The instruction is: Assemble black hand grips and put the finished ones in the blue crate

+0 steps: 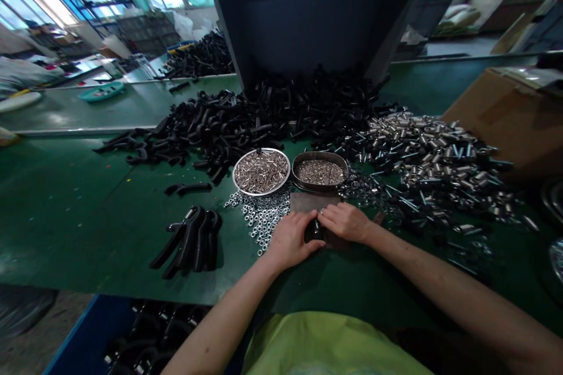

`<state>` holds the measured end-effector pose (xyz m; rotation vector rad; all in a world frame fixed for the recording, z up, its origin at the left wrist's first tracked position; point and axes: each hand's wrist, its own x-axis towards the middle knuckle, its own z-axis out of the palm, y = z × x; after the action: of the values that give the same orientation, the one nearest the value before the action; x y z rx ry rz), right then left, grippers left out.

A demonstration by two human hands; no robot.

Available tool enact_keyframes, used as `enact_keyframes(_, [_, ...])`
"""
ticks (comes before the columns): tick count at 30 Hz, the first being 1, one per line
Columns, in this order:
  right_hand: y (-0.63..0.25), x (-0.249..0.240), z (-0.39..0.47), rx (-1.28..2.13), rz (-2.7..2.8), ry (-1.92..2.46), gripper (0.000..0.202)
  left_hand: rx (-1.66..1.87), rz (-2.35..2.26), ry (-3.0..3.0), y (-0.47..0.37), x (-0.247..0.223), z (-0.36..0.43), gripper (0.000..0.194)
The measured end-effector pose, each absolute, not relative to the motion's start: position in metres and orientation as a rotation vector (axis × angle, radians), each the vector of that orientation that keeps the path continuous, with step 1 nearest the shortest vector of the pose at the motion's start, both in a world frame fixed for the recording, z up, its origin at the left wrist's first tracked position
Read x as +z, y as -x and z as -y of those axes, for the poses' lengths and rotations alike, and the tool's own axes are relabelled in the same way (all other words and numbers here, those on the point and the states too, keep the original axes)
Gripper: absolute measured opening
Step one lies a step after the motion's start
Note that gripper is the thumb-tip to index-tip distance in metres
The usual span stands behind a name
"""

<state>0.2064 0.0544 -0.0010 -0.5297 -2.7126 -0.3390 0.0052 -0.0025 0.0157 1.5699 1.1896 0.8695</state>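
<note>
Over a flat brown plate (303, 202) on the green table, my two hands meet around a small black part (315, 228). My left hand (294, 238) curls round its left side, thumb and fingers closed on it. From the right, my right hand (345, 221) presses its fingertips together at the part's upper end; anything small between them is hidden. Behind the plate stand a round dish of metal pins (261, 171) and an oval tin of small metal pieces (319, 171). Loose metal nuts (263, 220) lie left of my left hand.
Assembled black handles (193, 243) lie to the left. A black parts pile (211, 123) spreads before a tilted grey bin (316, 23). Metal cylinders and bolts (444, 158) heap up on the right, near a cardboard box (505, 117). Below the edge sits a blue crate (77, 334).
</note>
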Motion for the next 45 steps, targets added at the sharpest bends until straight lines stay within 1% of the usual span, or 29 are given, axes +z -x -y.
enact_keyframes(3, [-0.224, 0.009, -0.037, -0.323, 2.724, 0.767, 0.025, 0.826, -1.202, -1.693, -0.006, 0.014, 0.009, 0.056])
enact_keyframes(7, [-0.272, 0.015, 0.006, -0.272, 2.52, 1.418, 0.025, 0.873, -1.256, -1.628, -0.006, 0.01, 0.01, 0.057])
enact_keyframes(10, [-0.311, 0.002, 0.038, -0.298, 2.388, 1.81, 0.029, 0.862, -1.332, -1.661, -0.007, 0.005, 0.007, 0.052])
enact_keyframes(13, [-0.333, -0.013, 0.055, -0.217, 2.291, 1.981, 0.03, 0.804, -1.388, -1.828, -0.008, 0.001, 0.004, 0.05])
enact_keyframes(15, [-0.332, -0.011, 0.056, -0.116, 2.199, 2.072, 0.029, 0.776, -1.4, -1.931, -0.008, 0.0, 0.002, 0.05])
enact_keyframes(18, [-0.306, 0.015, 0.049, 0.141, 2.094, 2.034, 0.028, 0.75, -1.411, -1.998, -0.009, 0.001, 0.001, 0.05])
enact_keyframes(21, [-0.267, 0.044, 0.039, 0.437, 2.061, 1.684, 0.031, 0.7, -1.432, -2.042, -0.009, 0.004, 0.001, 0.05])
enact_keyframes(23, [-0.244, 0.05, 0.033, 0.47, 2.073, 1.539, 0.035, 0.699, -1.439, -2.037, -0.01, 0.005, 0.001, 0.051])
enact_keyframes(28, [-0.224, 0.047, 0.025, 0.446, 2.293, 1.546, 0.03, 0.775, -1.412, -1.987, -0.009, 0.002, 0.001, 0.049])
enact_keyframes(33, [-0.226, 0.052, 0.029, 0.268, 2.032, 1.389, 0.033, 0.638, -1.482, -2.15, -0.01, 0.002, 0.001, 0.055])
enact_keyframes(36, [-0.229, 0.036, 0.028, 0.214, 2.21, 1.412, 0.032, 0.558, -1.539, -2.205, -0.011, 0.004, 0.001, 0.055])
enact_keyframes(39, [-0.24, 0.018, 0.03, 0.157, 2.345, 1.565, 0.033, 0.521, -1.566, -2.233, -0.012, 0.004, 0.002, 0.056])
enact_keyframes(41, [-0.254, 0.009, 0.036, 0.026, 2.329, 1.639, 0.035, 0.506, -1.577, -2.237, -0.012, 0.003, 0.002, 0.057])
enact_keyframes(45, [-0.291, -0.006, 0.057, -0.362, 2.285, 1.768, 0.036, 0.532, -1.594, -2.193, -0.011, 0.006, 0.003, 0.056])
